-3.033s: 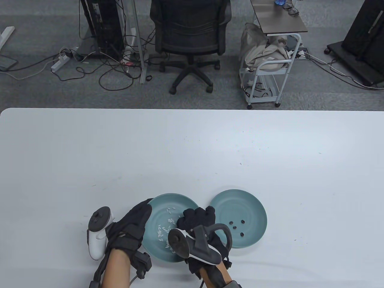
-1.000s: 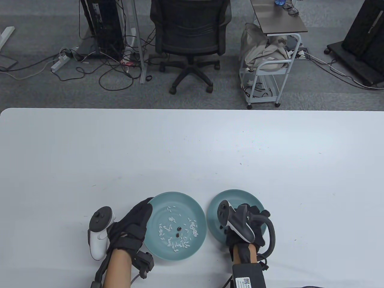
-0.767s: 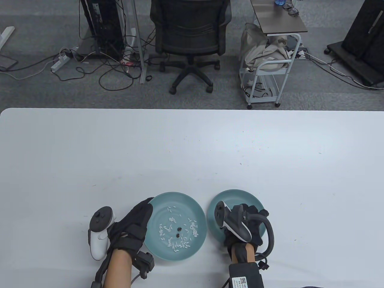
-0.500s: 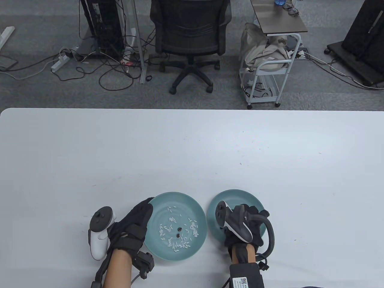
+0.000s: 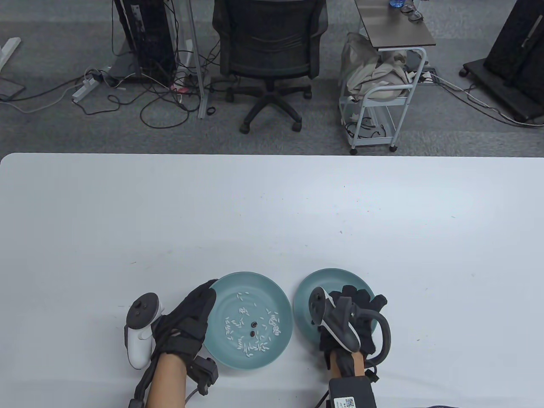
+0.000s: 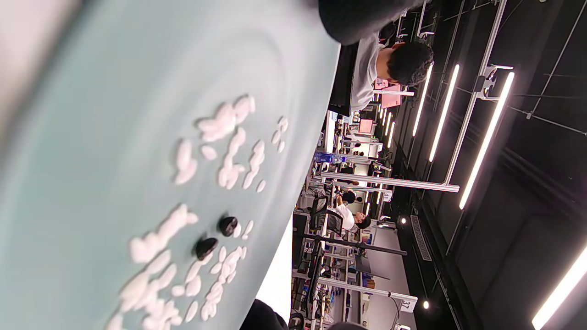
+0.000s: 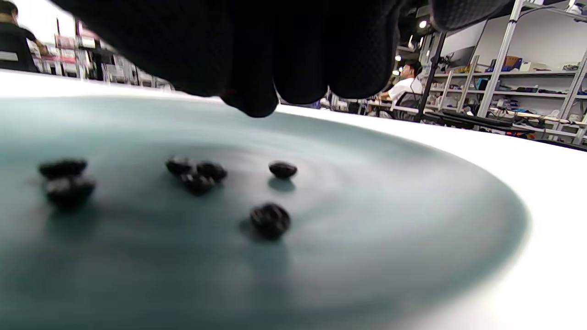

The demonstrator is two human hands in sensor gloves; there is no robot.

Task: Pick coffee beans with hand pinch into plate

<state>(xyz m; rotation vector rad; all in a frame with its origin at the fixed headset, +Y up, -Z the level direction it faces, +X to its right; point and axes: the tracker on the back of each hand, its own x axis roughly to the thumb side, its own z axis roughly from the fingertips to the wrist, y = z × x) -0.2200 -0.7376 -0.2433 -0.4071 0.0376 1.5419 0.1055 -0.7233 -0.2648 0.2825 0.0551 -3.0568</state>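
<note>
Two beans (image 5: 252,330) left mid left plate (image 5: 280,297) near counter's front edge, light, hard, slick amid rice, pinch across the short axis; right hand (image 5: 355,316) fingers spread, empty, over right plate (image 5: 306,291); left hand (image 5: 187,318) rests flat on left rim.

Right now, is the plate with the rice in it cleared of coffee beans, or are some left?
Not cleared. Two dark coffee beans sit among the white rice grains in the left plate.

We note both teal plates (image 5: 280,293) smooth, satin-glazed; gloves (image 5: 187,316) matt knit cloth; worktop (image 5: 272,212) smooth, matt white.
</note>
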